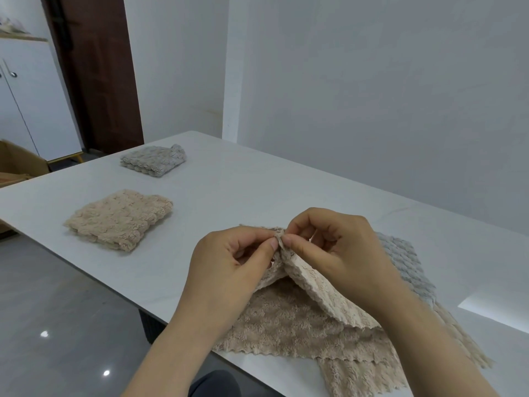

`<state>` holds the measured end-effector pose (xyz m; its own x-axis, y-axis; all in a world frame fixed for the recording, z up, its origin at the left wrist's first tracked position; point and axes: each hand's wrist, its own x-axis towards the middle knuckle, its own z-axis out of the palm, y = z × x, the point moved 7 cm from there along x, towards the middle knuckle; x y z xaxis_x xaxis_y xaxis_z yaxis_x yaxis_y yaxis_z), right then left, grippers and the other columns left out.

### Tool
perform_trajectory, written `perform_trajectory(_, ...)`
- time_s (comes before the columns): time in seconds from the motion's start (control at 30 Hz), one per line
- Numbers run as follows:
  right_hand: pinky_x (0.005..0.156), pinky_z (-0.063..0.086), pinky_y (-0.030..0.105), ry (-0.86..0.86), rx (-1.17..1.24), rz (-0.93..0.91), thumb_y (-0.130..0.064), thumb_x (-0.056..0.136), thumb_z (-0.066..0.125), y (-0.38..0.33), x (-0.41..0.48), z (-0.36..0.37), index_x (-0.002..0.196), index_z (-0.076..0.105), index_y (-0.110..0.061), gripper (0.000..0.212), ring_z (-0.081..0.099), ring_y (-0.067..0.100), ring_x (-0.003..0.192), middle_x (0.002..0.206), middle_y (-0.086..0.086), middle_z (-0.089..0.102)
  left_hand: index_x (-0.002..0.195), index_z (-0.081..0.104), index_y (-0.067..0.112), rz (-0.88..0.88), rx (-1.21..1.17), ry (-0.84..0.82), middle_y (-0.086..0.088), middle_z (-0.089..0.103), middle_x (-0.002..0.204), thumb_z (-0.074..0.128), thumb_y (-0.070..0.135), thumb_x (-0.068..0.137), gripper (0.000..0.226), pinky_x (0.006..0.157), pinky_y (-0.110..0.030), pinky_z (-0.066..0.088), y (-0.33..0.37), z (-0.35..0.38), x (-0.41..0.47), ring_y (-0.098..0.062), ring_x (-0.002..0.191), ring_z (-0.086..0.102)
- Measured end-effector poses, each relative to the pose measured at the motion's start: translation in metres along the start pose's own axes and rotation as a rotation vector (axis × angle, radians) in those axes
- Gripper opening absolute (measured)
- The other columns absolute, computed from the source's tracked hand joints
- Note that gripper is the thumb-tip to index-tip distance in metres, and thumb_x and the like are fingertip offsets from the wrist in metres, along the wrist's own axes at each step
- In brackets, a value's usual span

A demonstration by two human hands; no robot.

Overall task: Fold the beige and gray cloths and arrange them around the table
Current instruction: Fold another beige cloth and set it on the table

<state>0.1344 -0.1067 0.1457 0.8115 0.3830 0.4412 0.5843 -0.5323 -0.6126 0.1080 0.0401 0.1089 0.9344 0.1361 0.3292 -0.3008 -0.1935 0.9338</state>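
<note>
In the head view, a beige cloth [315, 293] lies in the lower centre of the frame, at the near edge of the white table [257, 181]. It is fluffy with a scalloped texture and a zigzag hem. One part is lifted and doubled over, showing a paler, flatter underside, while the rest lies spread on the tabletop.

The left hand [226, 265] and right hand [329, 247] meet at the raised corner. On each hand the thumb and forefinger are pinched together on the cloth, the two pinches touch, and the other fingers are curled.

A second beige cloth [357, 376] lies flat beneath it, towards the lower right. An unfolded gray cloth [406, 262] lies on the right, partly hidden behind the right hand and wrist.

At middle left a folded beige cloth [118, 219] sits as a thick square near the table's left edge. Further back, well apart from it, is a folded gray cloth [154, 160].

Beyond the table, a dark brown door [97, 67] fills the upper left. A white cabinet [31, 110] stands to its left, with a cardboard box [20, 164] at the frame's left edge. Glossy gray floor [71, 310] fills the lower left.
</note>
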Motion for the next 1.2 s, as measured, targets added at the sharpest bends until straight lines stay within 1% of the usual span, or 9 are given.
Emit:
perform_trajectory(0.3, 0.050, 0.033, 0.009, -0.006, -0.013, -0.006, -0.029, 0.083, 0.071, 0.000, 0.000, 0.001, 0.075, 0.067, -0.027, 0.010, 0.049, 0.007, 0.050, 0.062, -0.012, 0.061, 0.079, 0.077, 0.031, 0.051, 0.035, -0.012, 0.014, 0.073, 0.069, 0.066, 0.017, 0.085, 0.019, 0.065, -0.018, 0.052, 0.007, -0.001, 0.000, 0.000, 0.066, 0.066)
perform_trajectory(0.5, 0.051, 0.034, 0.011, -0.038, -0.054, -0.043, -0.036, 0.085, 0.069, -0.002, 0.004, -0.001, 0.078, 0.066, -0.028, 0.011, 0.051, 0.010, 0.052, 0.064, -0.011, 0.062, 0.075, 0.076, 0.035, 0.094, 0.057, 0.010, 0.007, 0.071, 0.064, 0.066, 0.015, 0.084, 0.024, 0.063, -0.032, 0.053, 0.010, -0.004, 0.005, -0.013, 0.063, 0.066)
perform_trajectory(0.6, 0.054, 0.036, 0.014, -0.090, -0.180, -0.072, -0.038, 0.087, 0.066, -0.001, 0.010, -0.008, 0.082, 0.065, -0.029, 0.010, 0.054, 0.008, 0.055, 0.063, -0.017, 0.059, 0.073, 0.075, 0.033, 0.147, 0.084, 0.008, 0.014, 0.072, 0.067, 0.066, 0.011, 0.084, 0.027, 0.065, -0.027, 0.055, 0.019, -0.008, 0.010, -0.004, 0.066, 0.068)
perform_trajectory(0.73, 0.056, 0.036, 0.015, -0.170, -0.323, -0.089, -0.036, 0.088, 0.063, 0.002, 0.018, -0.021, 0.088, 0.064, -0.029, 0.008, 0.055, 0.005, 0.059, 0.061, -0.018, 0.057, 0.070, 0.074, 0.029, 0.197, 0.122, 0.062, 0.017, 0.070, 0.065, 0.065, 0.012, 0.083, 0.023, 0.064, -0.023, 0.055, 0.029, -0.022, 0.024, -0.001, 0.063, 0.065)
perform_trajectory(0.87, 0.058, 0.036, 0.017, -0.195, -0.403, -0.074, -0.034, 0.088, 0.063, 0.007, 0.023, -0.033, 0.085, 0.060, -0.034, 0.004, 0.055, 0.002, 0.062, 0.060, -0.021, 0.056, 0.073, 0.074, 0.019, 0.207, 0.112, 0.121, 0.002, 0.071, 0.068, 0.064, 0.010, 0.085, 0.017, 0.064, -0.035, 0.055, 0.030, -0.036, 0.042, -0.021, 0.066, 0.065)
perform_trajectory(0.97, 0.057, 0.035, 0.015, -0.206, -0.439, -0.067, -0.035, 0.088, 0.062, 0.009, 0.026, -0.039, 0.079, 0.054, -0.039, 0.013, 0.055, 0.000, 0.063, 0.067, -0.028, 0.057, 0.073, 0.073, 0.018, 0.217, 0.126, 0.157, 0.000, 0.070, 0.069, 0.065, 0.012, 0.085, 0.016, 0.066, -0.041, 0.054, 0.029, -0.046, 0.051, -0.025, 0.067, 0.065)
perform_trajectory(1.03, 0.057, 0.038, 0.017, -0.201, -0.444, -0.054, -0.036, 0.088, 0.062, 0.010, 0.027, -0.043, 0.079, 0.054, -0.039, 0.012, 0.055, 0.002, 0.062, 0.066, -0.025, 0.059, 0.072, 0.072, 0.021, 0.228, 0.139, 0.172, 0.001, 0.070, 0.069, 0.064, 0.018, 0.083, 0.014, 0.068, -0.044, 0.056, 0.030, -0.052, 0.056, -0.025, 0.067, 0.065)
perform_trajectory(1.1, 0.060, 0.043, 0.021, -0.186, -0.455, -0.050, -0.036, 0.088, 0.062, 0.011, 0.027, -0.047, 0.082, 0.056, -0.040, 0.009, 0.057, 0.004, 0.061, 0.066, -0.019, 0.061, 0.073, 0.072, 0.020, 0.229, 0.155, 0.167, 0.001, 0.071, 0.070, 0.063, 0.017, 0.084, 0.015, 0.070, -0.047, 0.057, 0.030, -0.055, 0.061, -0.025, 0.068, 0.066)
perform_trajectory(1.2, 0.067, 0.053, 0.027, -0.138, -0.474, -0.067, -0.037, 0.087, 0.060, 0.006, 0.030, -0.053, 0.086, 0.059, -0.034, 0.003, 0.062, 0.001, 0.074, 0.081, -0.021, 0.063, 0.074, 0.073, 0.016, 0.229, 0.184, 0.157, 0.001, 0.071, 0.071, 0.061, 0.011, 0.086, 0.018, 0.072, -0.047, 0.057, 0.032, -0.056, 0.067, -0.024, 0.069, 0.066)
